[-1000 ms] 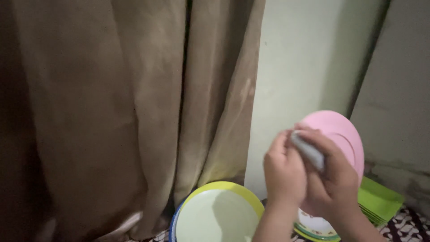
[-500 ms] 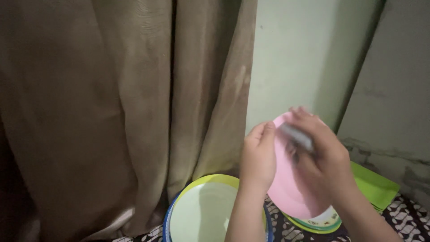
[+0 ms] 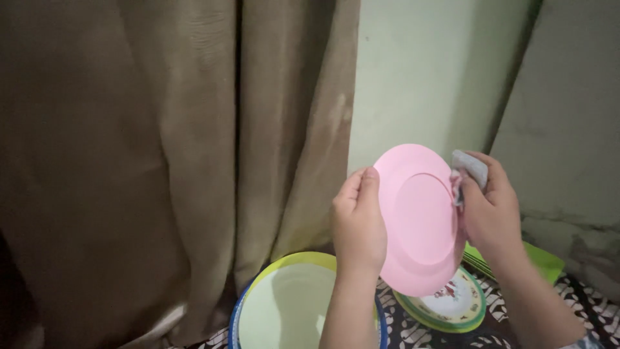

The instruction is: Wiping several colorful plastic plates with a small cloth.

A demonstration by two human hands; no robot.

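A round pink plate (image 3: pixel 420 223) is held upright in the air with its underside toward me. My left hand (image 3: pixel 357 223) grips its left rim. My right hand (image 3: pixel 492 210) is closed on a small grey-white cloth (image 3: pixel 470 168) pressed against the plate's upper right rim. The plate's other face is hidden.
Below, a stack of plates with a yellow-green and blue rim (image 3: pixel 294 307) lies near a brown curtain (image 3: pixel 168 148). A patterned white plate with a green rim (image 3: pixel 455 304) lies on a dark patterned mat (image 3: pixel 594 310). Green trays (image 3: pixel 542 262) lean by the pale wall (image 3: pixel 426 71).
The pink plate has turned so its underside faces me, and my right hand with the cloth has slid from the plate's face to its upper right rim. The view shifted slightly.
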